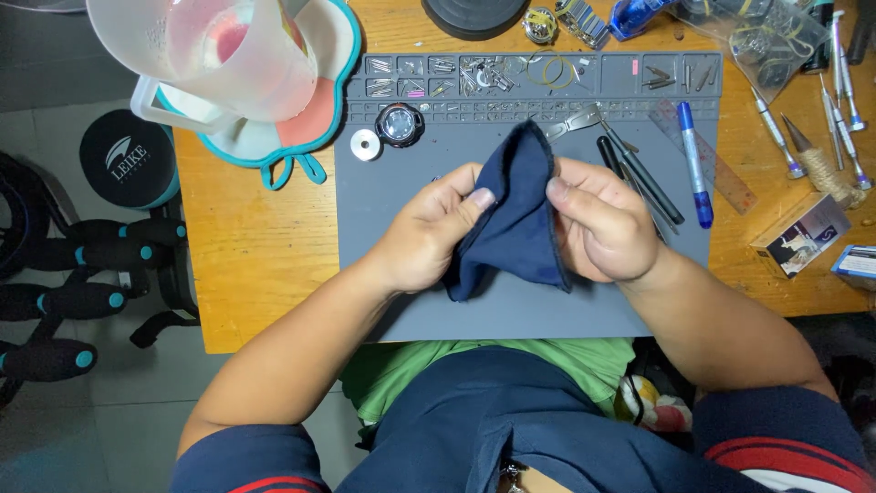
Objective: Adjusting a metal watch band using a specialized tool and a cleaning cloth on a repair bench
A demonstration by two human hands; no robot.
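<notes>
Work in hand: we hold a dark blue cloth bunched between both hands above the grey mat on the wooden surface.
Done so far: a watch case and a round metal disc lie apart on the mat, so we judge the watch is opened; tweezers lie nearby.
Left: we cannot tell whether a part sits inside the cloth; the wiping looks mid-way.
Left hand: fingers clenched on the cloth's left fold, thumb pressing on top.
Right hand: fingers pinching the right edge.
Cloth and fingers: touching both, draped between them.
</notes>
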